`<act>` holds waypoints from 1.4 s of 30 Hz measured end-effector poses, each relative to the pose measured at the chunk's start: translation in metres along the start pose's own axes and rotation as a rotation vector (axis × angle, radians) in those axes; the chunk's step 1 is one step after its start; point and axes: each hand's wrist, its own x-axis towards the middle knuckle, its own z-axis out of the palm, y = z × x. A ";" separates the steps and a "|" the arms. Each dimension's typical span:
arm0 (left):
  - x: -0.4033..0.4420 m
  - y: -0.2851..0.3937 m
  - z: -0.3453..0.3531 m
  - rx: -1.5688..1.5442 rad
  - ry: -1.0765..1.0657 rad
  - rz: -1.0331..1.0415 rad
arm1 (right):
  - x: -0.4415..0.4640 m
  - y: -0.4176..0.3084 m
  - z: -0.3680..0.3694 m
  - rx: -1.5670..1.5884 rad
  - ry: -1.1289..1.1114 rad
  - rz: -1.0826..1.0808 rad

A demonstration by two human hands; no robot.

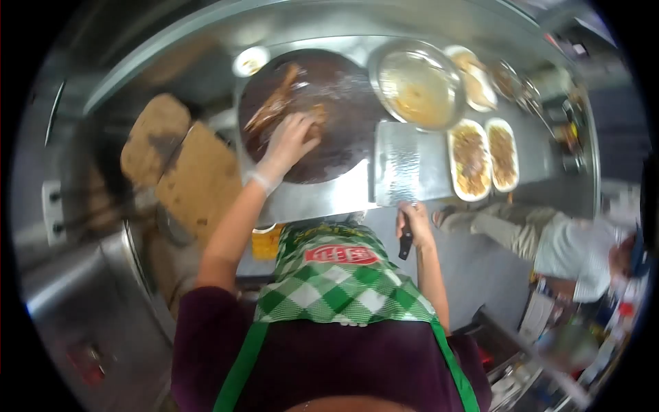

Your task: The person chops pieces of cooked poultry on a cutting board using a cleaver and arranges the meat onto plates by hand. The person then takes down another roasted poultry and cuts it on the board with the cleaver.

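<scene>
A round dark chopping block [343, 103] lies on the steel counter. On its left part my left hand [294, 141], in a thin clear glove, curls its fingers round a small brown piece of cooked meat [317, 115]; the fingers partly cover it. Just beyond that hand lies a longer strip of browned meat [273, 103]. My right hand [414, 223] is closed round the dark handle of a cleaver [398, 165]. The cleaver's broad, wet-looking blade is right of the block, over the counter, below a steel bowl [386, 89] with yellowish liquid.
Two white oval trays of food, one [470, 161] beside the other [503, 154], stand right of the cleaver. A small white bowl [251, 62] is behind the block. Cardboard [199, 182] lies to the left. Another person [570, 250] is at the right.
</scene>
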 end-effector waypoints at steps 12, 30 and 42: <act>-0.008 0.026 0.030 0.102 0.006 -0.239 | -0.042 0.027 -0.021 0.130 -0.016 -0.026; 0.142 0.277 0.249 -0.224 -0.527 0.282 | -0.162 0.061 -0.263 0.345 0.402 -0.150; 0.116 0.285 0.254 -0.159 -0.186 0.345 | -0.144 0.066 -0.265 0.401 0.319 -0.122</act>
